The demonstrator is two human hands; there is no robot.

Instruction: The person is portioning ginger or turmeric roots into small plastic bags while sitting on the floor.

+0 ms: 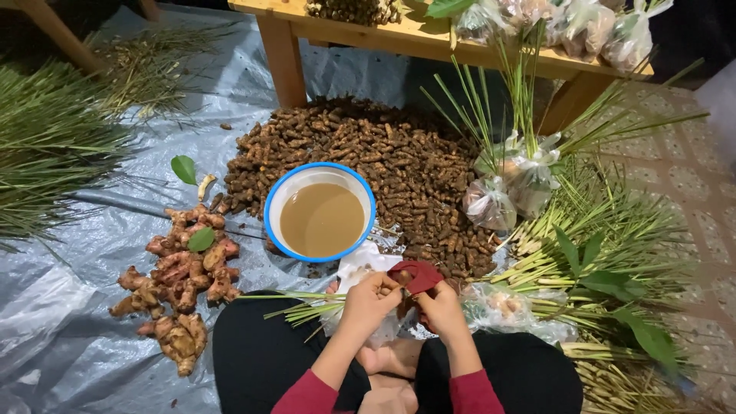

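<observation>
Hands [406, 295] pinch red band [418, 274] beside basin [320, 211].

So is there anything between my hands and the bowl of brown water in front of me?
Nothing solid. Both hands, left and right, sit together over your lap near a dark red piece. Only a bit of white plastic lies between them and the bowl.

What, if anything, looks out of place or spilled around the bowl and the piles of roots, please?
Little stands out. A loose green leaf and a pale scrap lie on the tarp, apart from the piles. Another leaf rests on the ginger. The bowl sits level, its murky brown water unspilled.
</observation>
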